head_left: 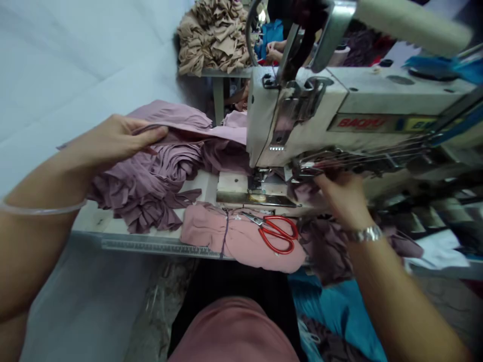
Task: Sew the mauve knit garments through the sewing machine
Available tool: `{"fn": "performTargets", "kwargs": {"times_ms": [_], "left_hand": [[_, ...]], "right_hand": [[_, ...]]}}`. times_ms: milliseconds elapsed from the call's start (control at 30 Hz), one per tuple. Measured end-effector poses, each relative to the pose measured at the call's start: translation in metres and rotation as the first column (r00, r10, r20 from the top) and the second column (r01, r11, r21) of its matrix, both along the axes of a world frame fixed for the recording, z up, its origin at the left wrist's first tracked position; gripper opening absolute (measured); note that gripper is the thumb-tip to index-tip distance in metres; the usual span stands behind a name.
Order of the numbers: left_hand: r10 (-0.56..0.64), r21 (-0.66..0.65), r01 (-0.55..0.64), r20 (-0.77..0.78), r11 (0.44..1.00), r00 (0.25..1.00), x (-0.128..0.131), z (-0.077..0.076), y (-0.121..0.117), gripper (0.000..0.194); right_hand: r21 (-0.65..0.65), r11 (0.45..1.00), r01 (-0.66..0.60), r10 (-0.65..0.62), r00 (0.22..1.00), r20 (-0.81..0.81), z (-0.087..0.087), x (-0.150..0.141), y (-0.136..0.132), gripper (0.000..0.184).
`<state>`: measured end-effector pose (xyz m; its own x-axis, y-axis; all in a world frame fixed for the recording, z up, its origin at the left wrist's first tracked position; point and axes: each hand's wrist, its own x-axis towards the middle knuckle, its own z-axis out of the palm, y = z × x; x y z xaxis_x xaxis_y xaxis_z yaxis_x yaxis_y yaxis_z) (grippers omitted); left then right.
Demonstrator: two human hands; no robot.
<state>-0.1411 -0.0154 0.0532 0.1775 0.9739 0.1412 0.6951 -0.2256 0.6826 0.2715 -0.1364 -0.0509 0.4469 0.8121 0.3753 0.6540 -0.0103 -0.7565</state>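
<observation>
My left hand (pixel 126 136) pinches the folded edge of a mauve fabric piece (pixel 226 134), which stretches right to behind the head of the sewing machine (pixel 298 120). Under that hand lies a heap of mauve cut pieces (pixel 151 186). My right hand (pixel 341 193) reaches in beneath the machine's arm, right of the needle area (pixel 258 176). Its fingertips are mostly hidden and blurred among threads and metal parts, close to a bit of mauve cloth (pixel 306 192). Red-handled scissors (pixel 277 234) rest on a tied pink fabric bundle (pixel 211 229) at the table's front edge.
Darker mauve cloth (pixel 326 249) hangs over the front edge below my right wrist. Blue fabric (pixel 335 311) lies lower down. A white wall (pixel 86 60) borders the left. Behind, tan fabric pieces (pixel 215 37) are piled on another table, and another person's hands (pixel 275 50) show.
</observation>
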Motion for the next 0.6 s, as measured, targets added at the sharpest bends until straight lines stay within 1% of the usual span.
{"fn": "performTargets", "kwargs": {"times_ms": [33,67,100,133,167,200,233,267,300,333,367,400,433,467,500,533,567,600], "left_hand": [[0.009,-0.018,-0.007,0.124,1.0,0.992,-0.001,-0.007,-0.003,0.051],[0.013,-0.032,-0.004,0.274,0.999,0.962,-0.002,-0.015,-0.005,0.051],[0.009,-0.046,0.012,0.431,0.999,0.902,-0.001,-0.022,-0.006,0.049],[0.011,-0.058,0.028,0.575,0.998,0.818,0.0,-0.028,-0.005,0.046],[0.018,-0.073,0.044,0.688,0.996,0.725,0.002,-0.033,-0.005,0.043],[0.039,-0.095,0.052,0.765,0.994,0.643,0.005,-0.037,-0.003,0.039],[0.079,-0.129,0.047,0.814,0.991,0.576,0.007,-0.039,-0.002,0.036],[0.131,-0.172,0.032,0.845,0.985,0.518,0.01,-0.04,-0.001,0.032],[0.177,-0.205,0.011,0.868,0.979,0.464,0.014,-0.04,-0.001,0.028],[0.199,-0.214,-0.011,0.886,0.977,0.419,0.019,-0.039,-0.003,0.026],[0.19,-0.192,-0.037,0.897,0.981,0.399,0.025,-0.039,-0.007,0.024],[0.145,-0.136,-0.054,0.893,0.989,0.427,0.034,-0.04,-0.014,0.023],[0.054,-0.045,-0.03,0.856,0.999,0.515,0.045,-0.042,-0.024,0.023],[-0.076,0.072,0.033,0.761,0.997,0.644,0.057,-0.047,-0.035,0.025],[-0.243,0.157,0.186,0.566,0.97,0.788,0.07,-0.055,-0.046,0.029],[-0.468,0.187,0.431,0.273,0.883,0.84,0.083,-0.065,-0.057,0.028],[-0.626,0.233,0.608,0.006,0.759,0.78,0.094,-0.076,-0.067,0.025],[-0.667,0.287,0.691,-0.191,0.663,0.72,0.102,-0.088,-0.074,0.028]], "right_hand": [[0.027,0.999,0.028,-0.028,1.0,-0.01,-0.004,0.001,-0.011,0.024],[0.079,0.995,0.065,-0.062,0.997,-0.044,-0.008,0.001,-0.022,0.026],[0.15,0.981,0.121,-0.1,0.985,-0.137,-0.012,0.001,-0.032,0.026],[0.187,0.968,0.164,-0.107,0.953,-0.282,-0.014,0.0,-0.042,0.029],[0.201,0.961,0.192,-0.084,0.89,-0.448,-0.016,-0.001,-0.049,0.031],[0.194,0.962,0.192,-0.036,0.794,-0.607,-0.016,-0.002,-0.054,0.033],[0.183,0.97,0.161,0.026,0.68,-0.733,-0.015,-0.002,-0.058,0.035],[0.186,0.976,0.114,0.088,0.572,-0.815,-0.013,-0.003,-0.06,0.039],[0.206,0.976,0.069,0.146,0.492,-0.858,-0.01,-0.004,-0.061,0.043],[0.253,0.966,0.052,0.202,0.456,-0.867,-0.006,-0.007,-0.06,0.048],[0.312,0.948,0.054,0.251,0.474,-0.844,-0.002,-0.012,-0.059,0.051],[0.363,0.931,0.034,0.286,0.548,-0.786,0.001,-0.019,-0.056,0.051],[0.387,0.921,-0.033,0.311,0.663,-0.682,0.003,-0.027,-0.053,0.047],[0.379,0.913,-0.154,0.346,0.785,-0.514,0.004,-0.036,-0.048,0.041],[0.305,0.896,-0.323,0.41,0.867,-0.285,0.004,-0.044,-0.042,0.032],[0.187,0.85,-0.492,0.506,0.862,-0.031,0.003,-0.051,-0.036,0.026],[0.048,0.784,-0.619,0.599,0.775,0.204,0.0,-0.055,-0.03,0.028],[-0.063,0.723,-0.688,0.651,0.649,0.393,-0.004,-0.056,-0.024,0.039]]}}
